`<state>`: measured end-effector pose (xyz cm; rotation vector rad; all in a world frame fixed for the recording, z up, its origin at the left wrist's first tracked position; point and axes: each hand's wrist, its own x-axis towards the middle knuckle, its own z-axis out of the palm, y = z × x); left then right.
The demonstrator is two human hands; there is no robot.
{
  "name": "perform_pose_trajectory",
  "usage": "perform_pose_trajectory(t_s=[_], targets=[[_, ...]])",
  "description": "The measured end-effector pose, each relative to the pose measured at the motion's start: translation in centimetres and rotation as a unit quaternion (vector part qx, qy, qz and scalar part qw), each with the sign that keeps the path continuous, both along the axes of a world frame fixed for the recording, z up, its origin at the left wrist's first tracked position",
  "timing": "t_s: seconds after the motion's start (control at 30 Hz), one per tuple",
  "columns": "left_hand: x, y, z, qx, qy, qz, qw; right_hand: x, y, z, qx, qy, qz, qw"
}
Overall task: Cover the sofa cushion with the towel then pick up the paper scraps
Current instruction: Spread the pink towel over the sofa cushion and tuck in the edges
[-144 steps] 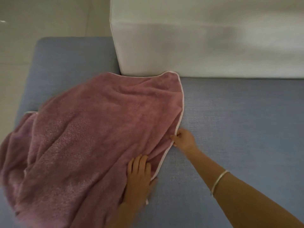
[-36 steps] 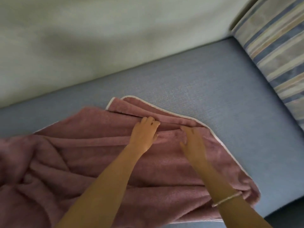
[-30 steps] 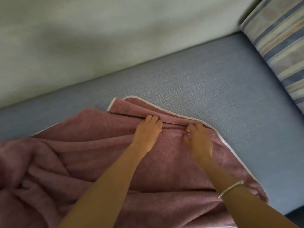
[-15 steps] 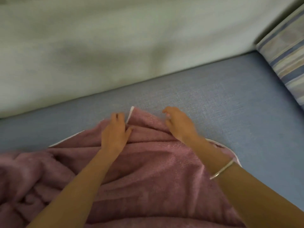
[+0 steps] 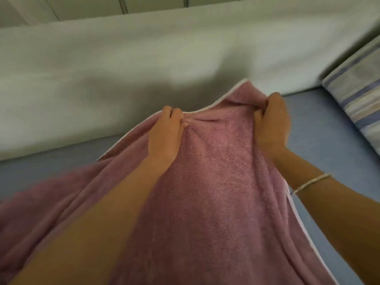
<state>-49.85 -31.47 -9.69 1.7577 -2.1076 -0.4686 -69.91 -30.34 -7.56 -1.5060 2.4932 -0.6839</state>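
A pink towel (image 5: 213, 194) with white piping fills the lower middle of the view, lifted off the blue sofa seat cushion (image 5: 329, 153). My left hand (image 5: 164, 134) grips its far edge left of centre. My right hand (image 5: 271, 124) grips the same edge further right, near a raised corner. The cloth is stretched between both hands and hangs toward me over my forearms. No paper scraps are in view.
The pale sofa backrest (image 5: 144, 79) runs across the back, just beyond the towel's lifted edge. A striped pillow (image 5: 357, 95) lies at the right end of the seat. Bare blue seat shows at the left and right of the towel.
Both hands have taken hold of the towel's far edge and raised it off the seat toward the backrest. The view has come closer and tilted up.
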Motion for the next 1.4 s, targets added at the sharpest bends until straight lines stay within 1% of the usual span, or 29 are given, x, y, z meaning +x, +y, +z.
perform_pose_trajectory(t_s=[0.07, 0.13, 0.17, 0.23, 0.3, 0.37, 0.4, 0.43, 0.5, 0.57, 0.63, 0.7, 0.8, 0.87, 0.9, 1.0, 1.03, 1.07, 1.13, 1.2, 1.27, 1.33, 1.4], targets=[[-1.2, -0.4, -0.5, 0.019, 0.006, 0.012, 1.0, -1.0, -1.0, -0.2, 0.002, 0.007, -0.014, 1.0], [-1.6, -0.3, -2.0, 0.059, -0.009, -0.022, 0.998, -1.4, -1.2, -1.5, 0.066, 0.011, -0.01, 0.998], [-1.6, 0.0, -2.8, 0.086, -0.019, -0.05, 0.995, -1.2, -0.9, -2.3, 0.101, 0.009, 0.006, 0.995], [-1.3, 0.9, -4.1, 0.127, -0.049, -0.084, 0.987, -0.2, 0.4, -3.8, 0.142, 0.007, 0.066, 0.988], [-1.0, 2.6, -5.1, 0.132, -0.089, -0.111, 0.981, 1.1, 2.3, -4.9, 0.159, 0.026, 0.135, 0.978], [-1.0, 4.9, -5.8, 0.099, -0.098, -0.146, 0.979, 1.8, 4.6, -5.8, 0.153, 0.028, 0.186, 0.97], [-1.2, 6.1, -6.1, 0.078, -0.098, -0.171, 0.977, 1.8, 5.8, -6.2, 0.147, 0.025, 0.195, 0.969], [-1.3, 7.1, -6.3, 0.058, -0.097, -0.197, 0.974, 1.4, 6.9, -6.4, 0.14, 0.021, 0.188, 0.972], [-2.0, 8.6, -7.1, 0.032, -0.103, -0.235, 0.966, -0.3, 8.8, -6.6, 0.137, 0.01, 0.133, 0.981], [-3.6, 9.3, -7.0, 0.027, -0.114, -0.248, 0.962, -2.5, 10.3, -6.8, 0.164, 0.014, 0.093, 0.982], [-5.5, 9.4, -6.4, 0.057, -0.137, -0.238, 0.96, -4.6, 11.2, -7.0, 0.217, 0.038, 0.107, 0.97], [-6.9, 8.9, -6.7, 0.062, -0.158, -0.216, 0.961, -5.7, 11.4, -7.5, 0.235, 0.046, 0.131, 0.962], [-7.7, 8.3, -6.7, 0.008, -0.172, -0.27, 0.947, -5.9, 10.7, -8.2, 0.242, 0.069, 0.156, 0.955], [-8.0, 8.0, -7.1, -0.024, -0.169, -0.27, 0.948, -6.2, 10.3, -8.1, 0.252, 0.093, 0.174, 0.947], [-8.2, 8.0, -7.1, -0.032, -0.157, -0.264, 0.951, -6.7, 10.2, -7.8, 0.247, 0.092, 0.161, 0.951], [-9.6, 8.1, -6.6, -0.065, -0.12, -0.237, 0.962, -9.1, 9.7, -6.9, 0.214, 0.072, 0.073, 0.971], [-10.0, 8.2, -6.7, -0.066, -0.113, -0.221, 0.967, -9.5, 9.5, -6.8, 0.213, 0.058, 0.066, 0.973], [-10.2, 8.3, -6.7, -0.058, -0.103, -0.203, 0.972, -9.7, 9.3, -6.8, 0.213, 0.03, 0.068, 0.974], [-10.2, 9.0, -7.0, -0.051, -0.086, -0.18, 0.979, -9.7, 9.7, -6.9, 0.188, -0.056, 0.05, 0.979], [-10.2, 10.8, -7.0, -0.056, -0.074, -0.194, 0.977, -10.0, 11.2, -6.7, 0.148, -0.11, 0.005, 0.983], [-10.2, 13.1, -6.8, -0.069, -0.062, -0.224, 0.97, -10.5, 13.6, -6.5, 0.14, -0.119, -0.041, 0.982], [-10.5, 15.6, -6.7, -0.058, -0.047, -0.252, 0.965, -11.0, 16.8, -6.3, 0.166, -0.114, -0.071, 0.977], [-10.7, 18.0, -6.7, -0.031, -0.049, -0.275, 0.96, -10.9, 19.8, -6.4, 0.211, -0.119, -0.081, 0.967]])
